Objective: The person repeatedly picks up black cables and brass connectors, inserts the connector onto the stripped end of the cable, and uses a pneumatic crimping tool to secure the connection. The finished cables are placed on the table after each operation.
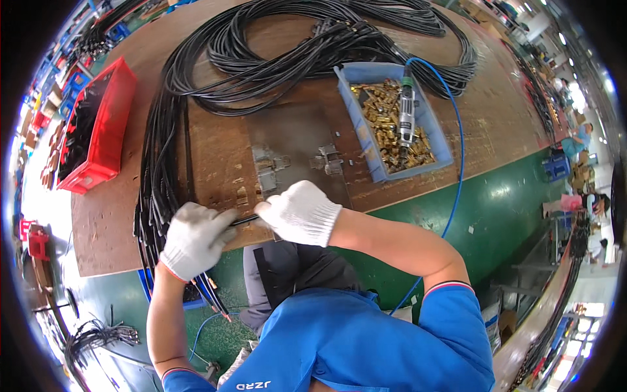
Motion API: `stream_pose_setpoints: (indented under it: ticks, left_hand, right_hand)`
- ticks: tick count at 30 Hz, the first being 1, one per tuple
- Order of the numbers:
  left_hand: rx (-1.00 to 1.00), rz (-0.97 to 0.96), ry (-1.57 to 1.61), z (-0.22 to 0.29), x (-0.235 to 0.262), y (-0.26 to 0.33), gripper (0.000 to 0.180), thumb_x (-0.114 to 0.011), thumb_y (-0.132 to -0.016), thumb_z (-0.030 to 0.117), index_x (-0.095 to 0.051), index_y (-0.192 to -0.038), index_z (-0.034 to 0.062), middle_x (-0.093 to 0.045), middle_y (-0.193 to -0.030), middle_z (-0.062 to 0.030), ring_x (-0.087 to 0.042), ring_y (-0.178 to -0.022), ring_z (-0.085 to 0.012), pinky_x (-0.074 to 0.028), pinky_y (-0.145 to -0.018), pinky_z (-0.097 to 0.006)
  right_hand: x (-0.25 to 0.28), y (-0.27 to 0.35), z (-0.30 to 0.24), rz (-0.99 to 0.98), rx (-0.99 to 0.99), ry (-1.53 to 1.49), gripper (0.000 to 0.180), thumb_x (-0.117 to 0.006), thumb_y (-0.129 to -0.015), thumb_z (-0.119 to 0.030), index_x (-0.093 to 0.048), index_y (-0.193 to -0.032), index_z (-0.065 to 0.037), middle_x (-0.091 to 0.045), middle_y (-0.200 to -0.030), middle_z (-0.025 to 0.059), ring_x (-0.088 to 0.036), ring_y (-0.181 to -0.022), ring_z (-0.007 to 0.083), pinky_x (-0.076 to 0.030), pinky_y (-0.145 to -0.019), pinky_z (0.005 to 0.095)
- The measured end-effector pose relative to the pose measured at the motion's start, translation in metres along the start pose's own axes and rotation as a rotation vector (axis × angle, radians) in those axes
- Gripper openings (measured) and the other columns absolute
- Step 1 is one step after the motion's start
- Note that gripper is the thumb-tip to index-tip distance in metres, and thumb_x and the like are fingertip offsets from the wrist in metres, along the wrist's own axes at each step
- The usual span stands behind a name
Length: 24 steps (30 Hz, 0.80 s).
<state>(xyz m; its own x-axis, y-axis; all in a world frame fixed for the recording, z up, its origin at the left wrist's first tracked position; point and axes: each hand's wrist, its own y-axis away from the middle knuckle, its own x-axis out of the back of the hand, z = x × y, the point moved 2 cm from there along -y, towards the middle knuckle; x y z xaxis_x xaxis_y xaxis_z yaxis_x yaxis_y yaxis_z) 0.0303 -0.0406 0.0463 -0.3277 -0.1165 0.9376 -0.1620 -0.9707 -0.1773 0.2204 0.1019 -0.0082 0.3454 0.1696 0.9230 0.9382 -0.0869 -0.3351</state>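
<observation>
A short stretch of black cable (245, 219) spans the gap between my two gloved hands at the near edge of the wooden table (215, 170). My left hand (196, 238), in a white knit glove, is closed on the cable; its fingertips are slightly blurred. Across from it, my right hand (297, 212), gloved the same way, pinches the cable's other end, and the fingers hide the tip. A thick bundle of black cables (160, 176) runs down the table beside my left hand, and some ends hang over the edge. Beyond my right hand, metal pieces (328, 160) sit on a dark plate (287, 134).
To the right stands a blue bin (367, 147) of brass fittings (382, 117), with a silver air tool (406, 114) on top. Its blue hose (461, 144) crosses the table edge. A red crate (112, 137) of black parts is at left. Coiled cables (241, 52) cover the far side.
</observation>
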Motion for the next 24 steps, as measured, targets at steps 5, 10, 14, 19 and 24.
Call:
stream_pose_setpoints:
  ticks: [5, 10, 14, 19, 24]
  left_hand:
    - [0.111, -0.167, 0.173, 0.004, -0.026, -0.021, 0.022, -0.070, -0.095, 0.010, -0.070, -0.116, 0.0018, -0.070, -0.089, -0.0202, -0.070, -0.087, -0.0433, -0.055, -0.077, -0.052]
    - [0.161, -0.053, 0.280, -0.003, -0.030, -0.019, 0.023, -0.070, -0.097, 0.011, -0.070, -0.117, 0.0011, -0.072, -0.096, -0.0229, -0.073, -0.090, -0.0435, -0.058, -0.078, -0.048]
    - [0.177, -0.043, 0.307, 0.002, -0.030, -0.030, 0.029, -0.071, -0.098, 0.017, -0.072, -0.126, 0.0094, -0.074, -0.093, -0.0193, -0.073, -0.086, -0.0404, -0.057, -0.074, -0.048]
    - [0.214, -0.059, 0.231, 0.002, -0.037, -0.033, 0.035, -0.070, -0.097, 0.015, -0.072, -0.132, 0.0108, -0.075, -0.094, -0.0199, -0.074, -0.089, -0.0394, -0.058, -0.077, -0.046]
    - [0.234, -0.045, 0.230, -0.002, -0.044, -0.035, 0.033, -0.069, -0.097, 0.014, -0.073, -0.130, 0.0086, -0.073, -0.099, -0.0202, -0.073, -0.092, -0.0402, -0.058, -0.079, -0.047]
  right_hand:
    - [0.011, 0.000, 0.013, -0.093, -0.004, 0.009, 0.020, -0.071, -0.093, -0.031, -0.069, -0.085, -0.013, -0.071, -0.073, 0.0063, -0.073, -0.063, 0.0285, -0.057, -0.056, 0.0422]
    - [0.088, 0.032, 0.101, -0.017, -0.121, 0.178, 0.018, -0.065, -0.101, -0.032, -0.080, -0.103, -0.021, -0.079, -0.096, 0.0041, -0.078, -0.085, 0.0265, -0.061, -0.069, 0.0416]
    - [0.158, 0.066, 0.200, -0.043, -0.700, 0.420, 0.033, -0.065, -0.097, -0.034, -0.075, -0.125, -0.023, -0.077, -0.115, 0.0074, -0.069, -0.114, 0.0322, -0.056, -0.100, 0.0469]
    - [0.138, 0.058, 0.235, -0.396, -0.613, 0.565, 0.033, -0.064, -0.094, -0.028, -0.074, -0.124, -0.019, -0.076, -0.117, 0.0111, -0.065, -0.119, 0.0337, -0.050, -0.104, 0.0482]
    - [0.120, 0.029, 0.239, -0.753, -0.707, 0.686, 0.029, -0.061, -0.091, -0.017, -0.079, -0.115, -0.015, -0.078, -0.118, 0.0127, -0.069, -0.118, 0.0331, -0.049, -0.102, 0.0461]
